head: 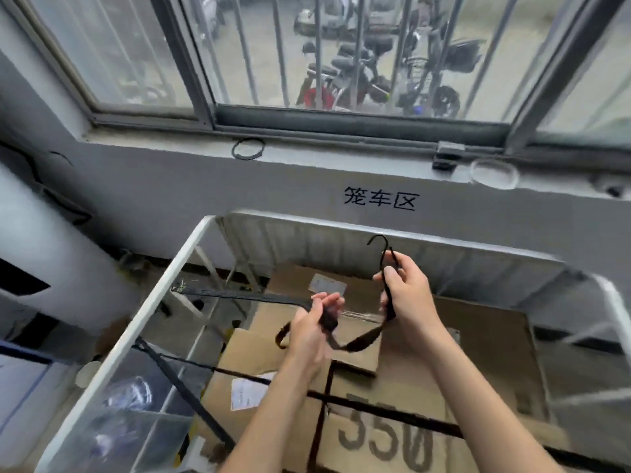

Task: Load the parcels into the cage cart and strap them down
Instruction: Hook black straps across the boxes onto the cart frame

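Now I'm on the strapping, with the loading seemingly done: the boxes (392,380) sit packed inside the cart (136,322), under the window, and two thin black straps already cross over the big one marked 350 nearest me. My left hand (316,327) is closed around the strap (239,297) where it comes in from the cart's left rail; that stretch runs fairly straight to the rail, though I can't make out how it is fastened there. From my left fist the webbing droops in a slack loop (358,343) over the boxes and climbs to my right hand (406,291), which pinches the strap just below its hook (379,245), fingers curled and thumb pressed on it. The hook stands free above my fingers, pointing up towards the far rail (409,238), close to it but caught on nothing. So the step, as I judge it, is getting this third strap across the top of the load. The next move calls for taking the slack out with my left hand while the right carries the hook to a rail and catches it there, most likely on the right side, so the strap lies flat over the boxes rather than twisted.
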`<state>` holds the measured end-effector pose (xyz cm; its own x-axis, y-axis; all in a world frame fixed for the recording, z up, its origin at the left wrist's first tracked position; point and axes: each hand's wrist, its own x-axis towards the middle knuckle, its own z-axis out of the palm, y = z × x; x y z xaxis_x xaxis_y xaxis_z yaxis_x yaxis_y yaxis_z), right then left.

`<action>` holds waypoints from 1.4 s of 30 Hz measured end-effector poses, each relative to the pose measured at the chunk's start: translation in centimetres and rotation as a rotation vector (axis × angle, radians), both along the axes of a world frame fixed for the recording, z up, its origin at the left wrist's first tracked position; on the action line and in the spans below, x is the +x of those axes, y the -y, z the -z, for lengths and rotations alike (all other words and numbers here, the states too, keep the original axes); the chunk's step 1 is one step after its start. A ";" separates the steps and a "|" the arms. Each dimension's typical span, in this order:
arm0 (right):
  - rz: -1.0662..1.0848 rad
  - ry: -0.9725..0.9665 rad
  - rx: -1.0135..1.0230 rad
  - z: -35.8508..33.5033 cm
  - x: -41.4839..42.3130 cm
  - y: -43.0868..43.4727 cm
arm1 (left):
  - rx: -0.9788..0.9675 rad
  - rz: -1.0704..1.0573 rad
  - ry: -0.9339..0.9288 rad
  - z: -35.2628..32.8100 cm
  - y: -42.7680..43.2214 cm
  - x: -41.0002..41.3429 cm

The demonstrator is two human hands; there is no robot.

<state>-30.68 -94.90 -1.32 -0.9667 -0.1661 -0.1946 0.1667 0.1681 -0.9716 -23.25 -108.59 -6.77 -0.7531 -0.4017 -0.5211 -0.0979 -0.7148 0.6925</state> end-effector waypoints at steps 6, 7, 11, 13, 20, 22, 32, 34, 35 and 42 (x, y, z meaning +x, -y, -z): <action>0.183 -0.141 -0.081 -7.6 5.3 -20.4 | 0.072 0.115 -0.185 -6.0 -16.1 1.9; 0.224 -0.164 -0.104 -8.7 6.2 -23.7 | 0.098 0.144 -0.212 -6.9 -18.9 2.1; 0.385 -0.215 -0.152 -12.7 9.3 -36.1 | 0.222 0.143 -0.295 -10.9 -28.7 2.7; 0.460 -0.235 -0.138 -13.9 10.8 -41.7 | 0.236 0.161 -0.319 -12.3 -32.8 3.0; 0.629 -0.253 -0.054 -13.4 15.1 -57.9 | 0.205 0.296 -0.275 -13.3 -47.3 3.8; 0.656 -0.240 -0.065 -12.4 15.6 -62.0 | 0.217 0.274 -0.257 -12.5 -50.8 3.7; 0.594 -0.098 -0.015 -8.3 14.3 -79.2 | 0.099 0.247 -0.184 -9.1 -64.6 4.6; 0.533 -0.052 -0.010 -8.3 13.8 -80.6 | 0.094 0.268 -0.148 -9.4 -67.4 5.4; 0.493 -0.036 -0.017 -8.2 13.5 -81.1 | 0.095 0.269 -0.132 -9.7 -68.6 5.8; 0.130 0.027 -0.014 -6.9 9.6 -82.6 | 0.052 0.083 -0.062 -9.8 -73.3 7.5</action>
<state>-21.04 -12.31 5.58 -0.9747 -0.0426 -0.2192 0.2122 0.1298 -0.9686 -15.73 -35.33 3.07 -0.8140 -0.3101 -0.4912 -0.1169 -0.7409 0.6614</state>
